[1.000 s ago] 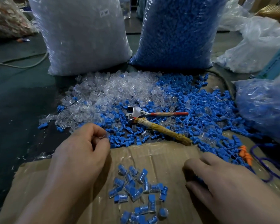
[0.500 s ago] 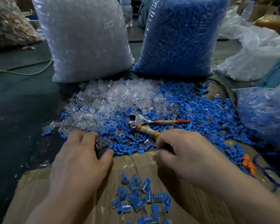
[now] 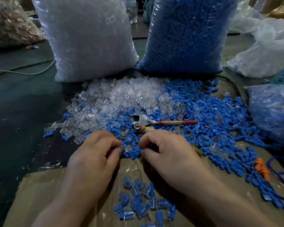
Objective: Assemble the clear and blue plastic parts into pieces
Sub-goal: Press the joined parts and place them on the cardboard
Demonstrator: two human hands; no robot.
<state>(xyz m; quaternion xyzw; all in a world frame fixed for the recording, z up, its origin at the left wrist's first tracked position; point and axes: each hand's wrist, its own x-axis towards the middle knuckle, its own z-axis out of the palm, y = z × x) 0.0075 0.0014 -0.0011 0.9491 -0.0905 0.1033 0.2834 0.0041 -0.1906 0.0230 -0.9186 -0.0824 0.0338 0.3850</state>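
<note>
- Well, my two hands were close together at the near edge of the loose parts, knuckles up and fingertips facing each other.
- My left hand (image 3: 95, 154) had its fingers curled in, with thumb and forefinger pinching a clear part (image 3: 127, 147) whose free end pointed toward three o'clock.
- My right hand (image 3: 167, 154) was curled just as tightly, just beside that part at its three o'clock. What lay under those fingers was hidden, so I could not tell whether they held a blue part.
- The clear heap (image 3: 121, 95) lay at eleven o'clock from my hands. The blue heap (image 3: 203, 112) spread from twelve round to three, and the two mixed where they met.
- Metal pliers (image 3: 144, 120) with a red handle lay on the blue ones at twelve.
- The finished pieces (image 3: 143, 203), blue inside clear, sat in a small cluster on the cardboard (image 3: 39, 194) at six o'clock, between my wrists.
- Farther off at twelve stood the bag of clear parts (image 3: 88, 38) and the bag of blue parts (image 3: 187, 35), both full.
- I judged this the mating step: one clear shell in hand, wanting its blue insert.
- The next move called for lining the blue part up square with the shell's opening and pressing it home. The piece could then drop onto the cluster at six.
</note>
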